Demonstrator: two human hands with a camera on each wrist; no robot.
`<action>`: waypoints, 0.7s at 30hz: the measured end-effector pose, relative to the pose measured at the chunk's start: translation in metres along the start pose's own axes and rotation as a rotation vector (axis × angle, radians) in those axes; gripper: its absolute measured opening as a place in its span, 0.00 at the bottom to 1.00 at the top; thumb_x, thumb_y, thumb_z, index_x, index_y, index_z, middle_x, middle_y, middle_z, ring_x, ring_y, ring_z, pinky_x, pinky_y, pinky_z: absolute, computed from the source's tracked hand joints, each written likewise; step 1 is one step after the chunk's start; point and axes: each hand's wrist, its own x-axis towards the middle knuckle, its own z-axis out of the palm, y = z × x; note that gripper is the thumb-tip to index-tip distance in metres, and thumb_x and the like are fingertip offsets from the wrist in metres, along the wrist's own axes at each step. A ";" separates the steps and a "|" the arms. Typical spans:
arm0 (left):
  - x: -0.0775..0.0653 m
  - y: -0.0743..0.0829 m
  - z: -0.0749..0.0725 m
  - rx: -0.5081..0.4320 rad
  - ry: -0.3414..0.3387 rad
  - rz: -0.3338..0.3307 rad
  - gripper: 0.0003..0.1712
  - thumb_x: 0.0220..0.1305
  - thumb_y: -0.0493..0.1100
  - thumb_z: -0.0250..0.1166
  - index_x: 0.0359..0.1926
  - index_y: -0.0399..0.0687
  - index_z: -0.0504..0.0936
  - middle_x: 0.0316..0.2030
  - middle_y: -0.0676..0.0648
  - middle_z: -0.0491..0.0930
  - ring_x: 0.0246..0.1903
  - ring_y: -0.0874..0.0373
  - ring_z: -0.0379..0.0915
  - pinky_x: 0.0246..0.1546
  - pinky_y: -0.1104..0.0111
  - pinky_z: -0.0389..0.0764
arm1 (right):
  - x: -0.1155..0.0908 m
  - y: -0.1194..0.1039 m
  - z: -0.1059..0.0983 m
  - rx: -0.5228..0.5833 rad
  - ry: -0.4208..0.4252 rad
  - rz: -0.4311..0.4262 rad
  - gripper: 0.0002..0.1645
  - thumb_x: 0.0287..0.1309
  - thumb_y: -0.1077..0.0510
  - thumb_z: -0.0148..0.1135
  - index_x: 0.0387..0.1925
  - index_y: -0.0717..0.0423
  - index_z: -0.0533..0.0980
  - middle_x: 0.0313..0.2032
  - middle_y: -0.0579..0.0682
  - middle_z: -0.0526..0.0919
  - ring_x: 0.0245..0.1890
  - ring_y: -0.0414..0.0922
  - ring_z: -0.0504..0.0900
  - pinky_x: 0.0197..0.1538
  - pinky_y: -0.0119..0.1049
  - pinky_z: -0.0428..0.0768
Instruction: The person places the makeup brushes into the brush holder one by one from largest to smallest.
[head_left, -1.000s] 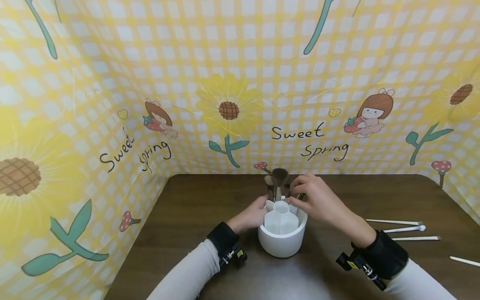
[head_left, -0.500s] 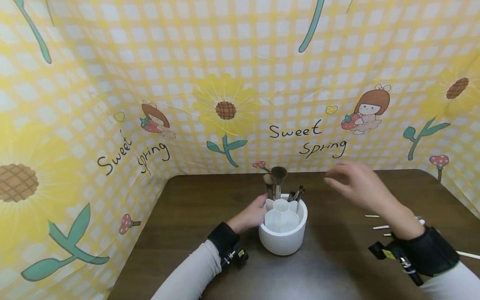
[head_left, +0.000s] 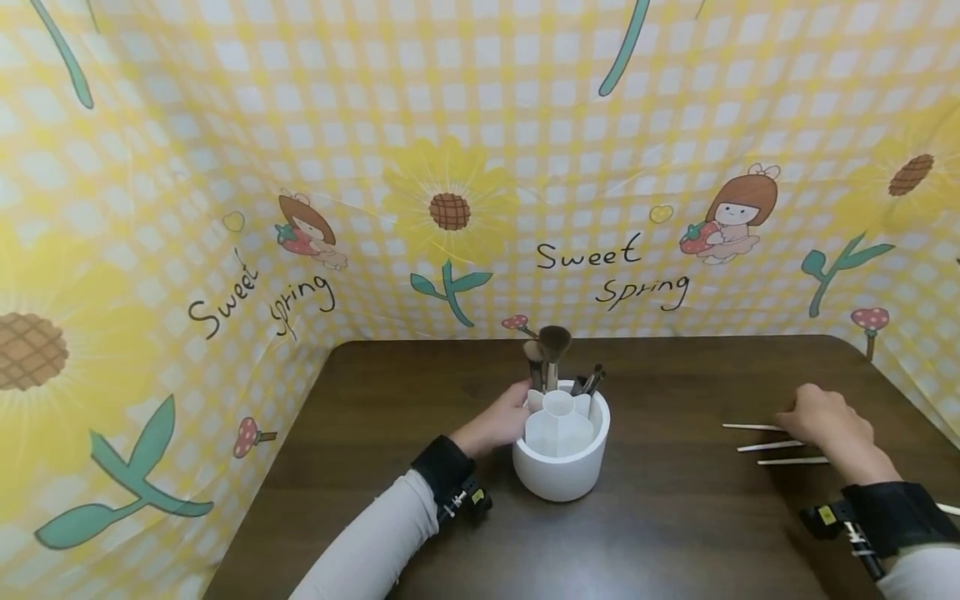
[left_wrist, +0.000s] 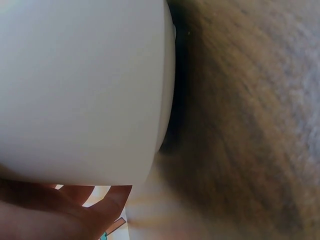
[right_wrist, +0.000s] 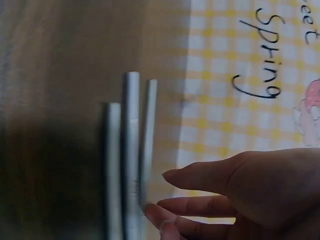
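My left hand [head_left: 498, 421] steadies a white round brush holder [head_left: 562, 479], gripping its left side. In the left wrist view the holder's smooth wall [left_wrist: 85, 100] fills much of the frame, with curled fingers [left_wrist: 112, 202] against it. A big fluffy makeup brush [head_left: 555, 343] and several smaller ones stand upright in the rear compartments. To the right, my right hand [head_left: 828, 425] hovers over three slim makeup brushes lying side by side. Its fingertips reach the farthest, thinnest brush [right_wrist: 150, 125], thumb apart from the other fingers. The hand hides the brush heads in the head view.
Another pale handle [head_left: 948, 509] lies at the right edge, partly behind the right wrist strap. A yellow checked cloth [head_left: 480, 250] with flowers rises behind the dark wooden table [head_left: 420, 533] and along its left side. The holder's front compartments [head_left: 558, 433] hold nothing visible.
My right hand has left the holder's rear compartments, moving right and down to the brushes on the table. The left hand has stayed at the holder.
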 end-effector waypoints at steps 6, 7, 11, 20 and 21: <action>-0.007 0.015 -0.001 0.013 -0.011 0.007 0.21 0.62 0.30 0.48 0.57 0.35 0.68 0.46 0.43 0.74 0.46 0.54 0.67 0.55 0.53 0.67 | 0.009 -0.001 0.014 0.032 0.065 0.016 0.28 0.55 0.48 0.57 0.42 0.71 0.69 0.36 0.73 0.72 0.30 0.64 0.73 0.24 0.52 0.71; -0.007 0.016 -0.001 0.013 -0.014 0.009 0.21 0.62 0.30 0.48 0.57 0.35 0.68 0.46 0.43 0.74 0.46 0.55 0.67 0.55 0.54 0.68 | 0.010 -0.004 0.016 0.038 0.080 0.003 0.25 0.54 0.49 0.57 0.39 0.70 0.69 0.34 0.71 0.72 0.29 0.62 0.73 0.23 0.51 0.70; -0.006 0.011 -0.002 0.010 -0.021 0.005 0.21 0.63 0.30 0.48 0.58 0.35 0.68 0.46 0.43 0.74 0.46 0.55 0.67 0.55 0.53 0.68 | 0.016 -0.025 0.026 0.065 0.133 -0.057 0.13 0.52 0.55 0.55 0.25 0.61 0.68 0.26 0.64 0.73 0.24 0.57 0.72 0.20 0.46 0.69; 0.012 -0.023 0.003 -0.001 0.013 0.001 0.21 0.63 0.33 0.50 0.58 0.40 0.68 0.48 0.44 0.73 0.48 0.54 0.67 0.56 0.51 0.66 | 0.029 -0.093 0.043 0.094 0.132 -0.237 0.16 0.49 0.66 0.51 0.13 0.52 0.59 0.14 0.47 0.56 0.15 0.44 0.58 0.21 0.37 0.60; 0.012 -0.024 0.003 0.002 0.017 -0.001 0.22 0.62 0.33 0.51 0.58 0.39 0.67 0.48 0.44 0.73 0.49 0.54 0.67 0.56 0.51 0.66 | 0.029 -0.098 0.042 0.097 0.120 -0.260 0.15 0.49 0.66 0.52 0.14 0.53 0.62 0.14 0.47 0.59 0.15 0.44 0.59 0.21 0.37 0.61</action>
